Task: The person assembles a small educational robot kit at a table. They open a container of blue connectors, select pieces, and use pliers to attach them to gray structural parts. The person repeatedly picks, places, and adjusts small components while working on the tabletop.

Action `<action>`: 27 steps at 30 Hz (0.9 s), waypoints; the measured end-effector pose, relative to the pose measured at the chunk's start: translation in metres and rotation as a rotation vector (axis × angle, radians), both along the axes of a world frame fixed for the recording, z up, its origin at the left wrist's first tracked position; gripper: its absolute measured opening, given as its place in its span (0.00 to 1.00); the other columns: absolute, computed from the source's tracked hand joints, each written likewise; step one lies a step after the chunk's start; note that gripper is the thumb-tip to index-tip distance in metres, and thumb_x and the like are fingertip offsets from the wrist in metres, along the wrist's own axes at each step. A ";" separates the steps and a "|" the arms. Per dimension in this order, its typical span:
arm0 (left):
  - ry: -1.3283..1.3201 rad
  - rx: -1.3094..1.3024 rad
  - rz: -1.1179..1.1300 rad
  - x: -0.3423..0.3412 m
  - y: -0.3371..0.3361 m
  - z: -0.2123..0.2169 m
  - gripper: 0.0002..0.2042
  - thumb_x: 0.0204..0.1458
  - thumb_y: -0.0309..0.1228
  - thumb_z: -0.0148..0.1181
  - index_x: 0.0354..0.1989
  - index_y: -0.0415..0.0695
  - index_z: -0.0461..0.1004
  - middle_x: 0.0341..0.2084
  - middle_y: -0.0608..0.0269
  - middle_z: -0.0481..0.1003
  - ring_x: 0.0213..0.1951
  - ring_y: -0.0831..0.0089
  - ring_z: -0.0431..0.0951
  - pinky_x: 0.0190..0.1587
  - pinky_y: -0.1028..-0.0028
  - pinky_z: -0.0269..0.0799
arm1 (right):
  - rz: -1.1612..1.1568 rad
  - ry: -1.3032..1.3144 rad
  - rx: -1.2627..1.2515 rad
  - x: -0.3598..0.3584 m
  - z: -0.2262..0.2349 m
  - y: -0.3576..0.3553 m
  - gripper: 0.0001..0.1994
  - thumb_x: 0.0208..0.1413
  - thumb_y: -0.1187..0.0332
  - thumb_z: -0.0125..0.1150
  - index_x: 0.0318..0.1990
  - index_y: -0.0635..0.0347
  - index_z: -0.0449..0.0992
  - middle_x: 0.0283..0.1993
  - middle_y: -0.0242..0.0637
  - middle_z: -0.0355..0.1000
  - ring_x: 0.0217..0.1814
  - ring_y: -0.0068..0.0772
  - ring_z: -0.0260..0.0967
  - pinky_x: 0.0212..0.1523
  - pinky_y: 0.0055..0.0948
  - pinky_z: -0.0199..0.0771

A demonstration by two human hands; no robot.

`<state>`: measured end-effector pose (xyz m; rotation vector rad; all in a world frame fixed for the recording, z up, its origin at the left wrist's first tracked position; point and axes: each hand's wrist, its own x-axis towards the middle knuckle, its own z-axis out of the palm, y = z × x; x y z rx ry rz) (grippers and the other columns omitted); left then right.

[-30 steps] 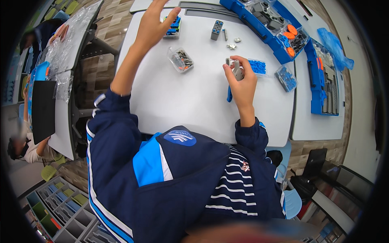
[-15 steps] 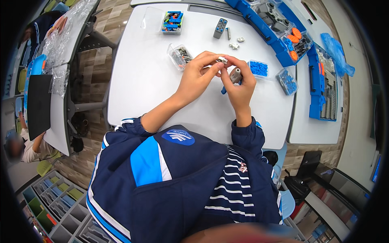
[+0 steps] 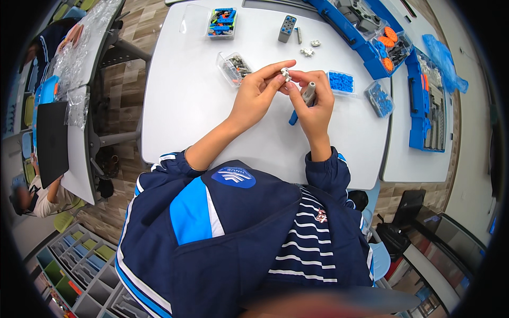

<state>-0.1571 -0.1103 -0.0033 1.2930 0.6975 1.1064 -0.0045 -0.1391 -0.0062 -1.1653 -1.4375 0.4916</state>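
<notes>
Over the white table [image 3: 185, 106], my left hand [image 3: 250, 100] pinches a small white block-like building piece [image 3: 286, 74] between thumb and fingers. My right hand [image 3: 315, 112] meets it there, its fingertips at the piece. Held in the same right hand is a pistol-like grey-and-blue hand tool [image 3: 309, 94], its grey end pointing up and its blue end below; the fingers partly cover it. Beyond my hands lie two more small white pieces [image 3: 307, 52], a thin grey bar [image 3: 299, 35] and an upright grey block with blue dots [image 3: 287, 29].
Near my left hand stands a clear box of grey parts [image 3: 233, 69]; behind it is a box of coloured parts [image 3: 221, 24]. A tray of blue pieces [image 3: 341, 82] and a clear blue-filled box [image 3: 379, 99] sit right. Blue cases [image 3: 366, 55] line the far right.
The white piece has turned and shifted slightly left in my fingers, now showing more plainly. The tool in my right hand stands a little more upright. The view has shifted slightly.
</notes>
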 end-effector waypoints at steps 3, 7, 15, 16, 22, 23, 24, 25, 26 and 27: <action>-0.008 -0.026 -0.007 0.001 0.000 -0.001 0.18 0.68 0.25 0.49 0.65 0.36 0.71 0.43 0.56 0.80 0.42 0.77 0.79 0.49 0.73 0.79 | -0.010 -0.011 0.012 0.000 0.000 -0.001 0.11 0.50 0.76 0.72 0.42 0.56 0.85 0.36 0.33 0.72 0.35 0.23 0.70 0.33 0.23 0.68; -0.018 -0.016 0.005 0.001 0.000 -0.002 0.17 0.68 0.25 0.50 0.64 0.38 0.72 0.43 0.59 0.80 0.42 0.76 0.79 0.49 0.73 0.79 | -0.014 -0.071 0.071 0.002 0.000 -0.001 0.12 0.50 0.78 0.72 0.43 0.56 0.85 0.38 0.34 0.72 0.35 0.25 0.71 0.31 0.22 0.68; 0.220 0.357 0.163 0.001 0.000 0.000 0.17 0.57 0.19 0.62 0.55 0.43 0.81 0.42 0.57 0.77 0.39 0.72 0.81 0.43 0.75 0.79 | 0.082 0.206 -0.175 0.004 -0.003 -0.003 0.09 0.59 0.70 0.68 0.43 0.64 0.81 0.39 0.33 0.76 0.38 0.20 0.70 0.39 0.21 0.68; 0.232 0.376 0.177 0.001 -0.001 0.001 0.17 0.56 0.19 0.62 0.54 0.43 0.81 0.41 0.58 0.77 0.39 0.73 0.81 0.42 0.75 0.79 | 0.108 0.310 -0.252 0.004 -0.003 -0.003 0.10 0.60 0.69 0.67 0.43 0.66 0.80 0.40 0.35 0.77 0.40 0.22 0.72 0.42 0.22 0.70; 0.291 0.390 0.174 -0.001 -0.004 0.003 0.19 0.55 0.18 0.61 0.56 0.43 0.80 0.40 0.61 0.74 0.41 0.75 0.77 0.46 0.75 0.76 | 0.197 0.451 -0.381 0.005 -0.003 -0.005 0.13 0.63 0.68 0.65 0.49 0.67 0.79 0.41 0.34 0.78 0.44 0.22 0.73 0.48 0.21 0.70; 0.280 0.388 0.167 -0.001 -0.003 0.003 0.19 0.55 0.18 0.61 0.56 0.43 0.81 0.40 0.62 0.74 0.41 0.75 0.76 0.46 0.75 0.75 | 0.208 0.454 -0.381 0.006 -0.003 -0.004 0.13 0.63 0.68 0.65 0.49 0.67 0.79 0.41 0.34 0.78 0.44 0.22 0.73 0.48 0.22 0.70; 0.264 0.380 0.160 -0.001 -0.003 0.002 0.19 0.55 0.18 0.62 0.56 0.43 0.81 0.40 0.62 0.74 0.42 0.75 0.76 0.46 0.74 0.75 | 0.218 0.462 -0.382 0.007 -0.003 -0.004 0.13 0.63 0.68 0.65 0.50 0.67 0.79 0.40 0.34 0.78 0.43 0.22 0.73 0.48 0.22 0.70; 0.245 0.389 0.175 0.000 -0.002 0.002 0.19 0.54 0.17 0.62 0.55 0.43 0.81 0.40 0.62 0.74 0.40 0.75 0.77 0.44 0.75 0.76 | 0.228 0.471 -0.384 0.007 -0.003 -0.004 0.13 0.63 0.68 0.64 0.50 0.67 0.79 0.40 0.33 0.78 0.43 0.21 0.73 0.48 0.22 0.71; 0.219 0.391 0.188 0.001 -0.001 0.001 0.19 0.53 0.17 0.62 0.54 0.44 0.81 0.39 0.61 0.74 0.39 0.75 0.78 0.43 0.76 0.77 | 0.227 0.478 -0.380 0.008 -0.003 -0.004 0.13 0.63 0.68 0.64 0.51 0.67 0.79 0.40 0.33 0.78 0.42 0.21 0.73 0.46 0.22 0.71; 0.200 0.382 0.193 0.001 -0.001 0.001 0.19 0.53 0.17 0.63 0.53 0.44 0.82 0.38 0.61 0.74 0.37 0.75 0.80 0.41 0.77 0.77 | 0.226 0.486 -0.375 0.008 -0.003 -0.004 0.14 0.63 0.67 0.64 0.51 0.66 0.79 0.39 0.33 0.78 0.42 0.21 0.73 0.45 0.21 0.71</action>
